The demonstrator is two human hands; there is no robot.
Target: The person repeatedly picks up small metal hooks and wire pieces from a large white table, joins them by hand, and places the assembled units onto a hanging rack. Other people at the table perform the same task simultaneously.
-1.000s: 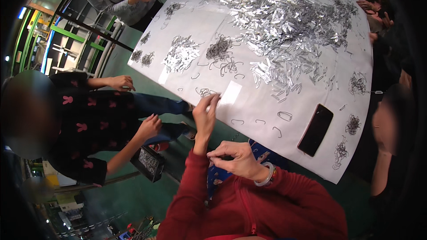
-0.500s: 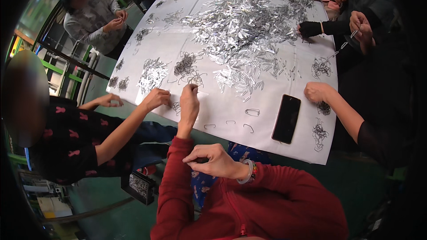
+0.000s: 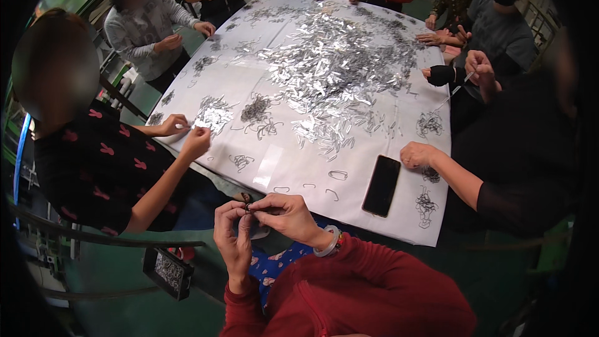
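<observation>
White table [image 3: 284, 168] heaped with silvery metal clips [image 3: 331, 65].

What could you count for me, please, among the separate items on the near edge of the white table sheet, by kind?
Black phone: 1
Loose wire loops along the near edge: 4
Total: 5
The metal-strip heap is too dense to count.
</observation>
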